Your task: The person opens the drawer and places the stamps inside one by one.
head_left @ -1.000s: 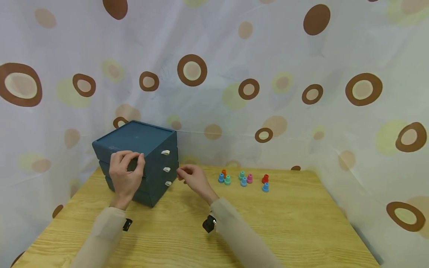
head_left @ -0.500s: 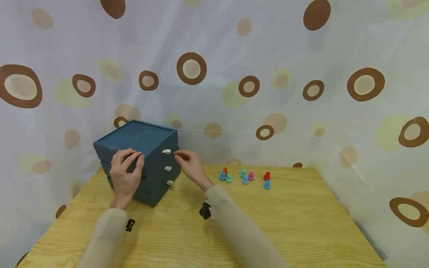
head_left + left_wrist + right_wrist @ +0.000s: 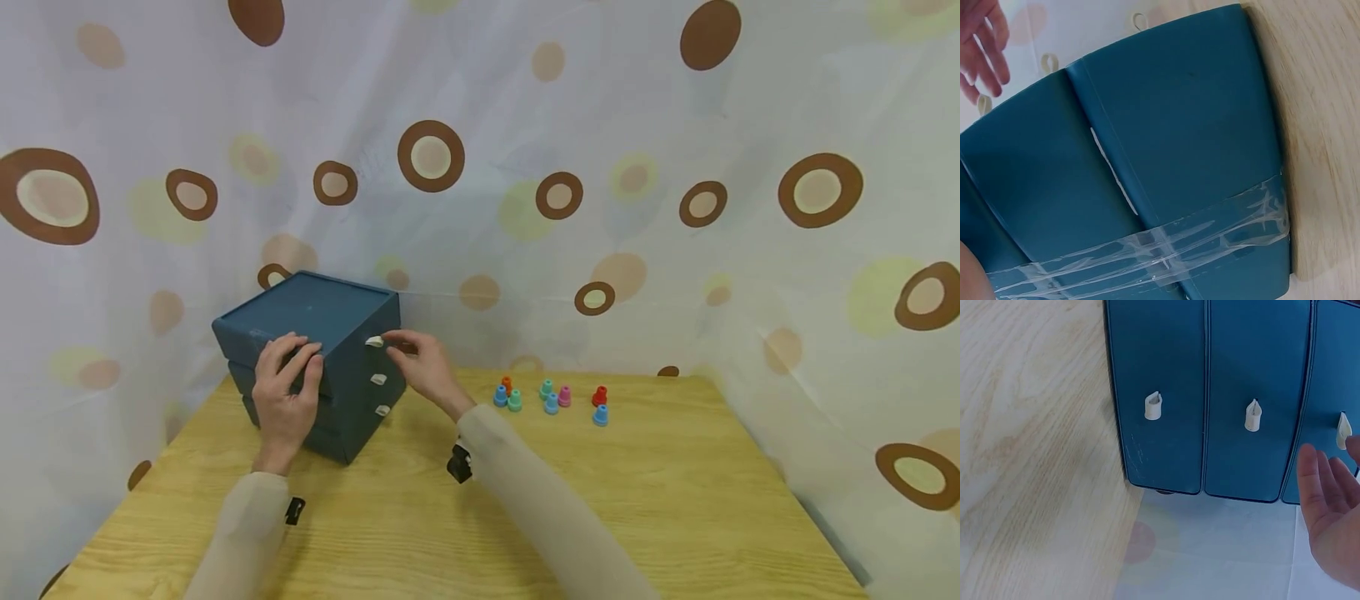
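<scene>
A dark blue drawer box (image 3: pixel 307 308) with three stacked drawers stands at the table's left. Each drawer front carries a whitish pull loop; the top loop (image 3: pixel 374 342), middle loop (image 3: pixel 378 379) and bottom loop (image 3: pixel 382 410) all face right. My left hand (image 3: pixel 285 400) rests against the box's near upper edge, fingers bent but not gripping. Beside the top loop is my right hand (image 3: pixel 426 371), its index fingertip close to or touching it, thumb apart. In the right wrist view the fingers (image 3: pixel 1311 481) are extended near that loop (image 3: pixel 1344 431).
Several small cone-shaped pieces lie on the wooden table (image 3: pixel 637 500) right of the box, among them a red one (image 3: pixel 600 395), a pink one (image 3: pixel 565 396) and a blue one (image 3: pixel 601 415). Clear tape (image 3: pixel 1160 256) crosses the box's side. A patterned curtain (image 3: pixel 480 233) hangs behind.
My right hand has risen from beside the lower loops to the top loop, its thumb and index finger now spread. My left hand stays at the box's edge. The drawers look unmoved.
</scene>
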`<state>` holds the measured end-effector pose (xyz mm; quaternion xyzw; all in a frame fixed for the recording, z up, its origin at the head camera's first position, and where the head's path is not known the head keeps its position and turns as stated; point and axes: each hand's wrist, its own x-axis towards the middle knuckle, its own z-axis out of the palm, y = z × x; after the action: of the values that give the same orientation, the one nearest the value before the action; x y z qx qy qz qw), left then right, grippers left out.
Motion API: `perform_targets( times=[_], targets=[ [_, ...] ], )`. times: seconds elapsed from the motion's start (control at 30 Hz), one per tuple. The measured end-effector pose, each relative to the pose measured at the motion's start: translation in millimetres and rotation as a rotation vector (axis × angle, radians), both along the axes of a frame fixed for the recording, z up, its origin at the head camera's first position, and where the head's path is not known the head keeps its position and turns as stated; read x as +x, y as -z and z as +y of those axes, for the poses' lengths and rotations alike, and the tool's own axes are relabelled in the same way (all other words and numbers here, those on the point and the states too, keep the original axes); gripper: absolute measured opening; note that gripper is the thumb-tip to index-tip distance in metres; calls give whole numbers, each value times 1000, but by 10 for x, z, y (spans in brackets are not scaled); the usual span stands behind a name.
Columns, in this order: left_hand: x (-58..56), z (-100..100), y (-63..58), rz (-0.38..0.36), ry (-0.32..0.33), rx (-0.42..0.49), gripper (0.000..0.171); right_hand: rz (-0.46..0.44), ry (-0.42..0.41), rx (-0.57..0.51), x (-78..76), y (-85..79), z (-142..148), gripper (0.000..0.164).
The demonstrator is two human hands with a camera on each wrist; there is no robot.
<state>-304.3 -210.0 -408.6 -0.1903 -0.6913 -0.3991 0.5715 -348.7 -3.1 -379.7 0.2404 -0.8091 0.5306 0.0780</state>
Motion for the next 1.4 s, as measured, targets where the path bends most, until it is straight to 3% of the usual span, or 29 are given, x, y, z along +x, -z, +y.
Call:
perform_targets(
  times=[0.23, 0.47, 0.7, 0.93, 1.1, 1.4],
  targets=[
    [-22, 7, 32, 23, -12, 20, 19, 2, -43, 29, -19, -25, -43, 26],
    [-13, 43, 61, 24, -25, 24, 20, -78, -64, 13, -88, -23, -73, 23],
    [-55, 42, 64, 61, -45, -10, 24, -41, -45, 21, -133, -45, -68, 20],
    [-25, 9, 46, 85, -83, -11, 36, -51, -72, 6, -76, -34, 13, 22],
    [-29, 24, -10, 83, -83, -20, 34, -37, -105, -55, -39, -25, 133, 24],
    [-59, 41, 5, 101, -79, -32, 34, 2, -91, -37, 7, 38, 319, 23]
  ],
)
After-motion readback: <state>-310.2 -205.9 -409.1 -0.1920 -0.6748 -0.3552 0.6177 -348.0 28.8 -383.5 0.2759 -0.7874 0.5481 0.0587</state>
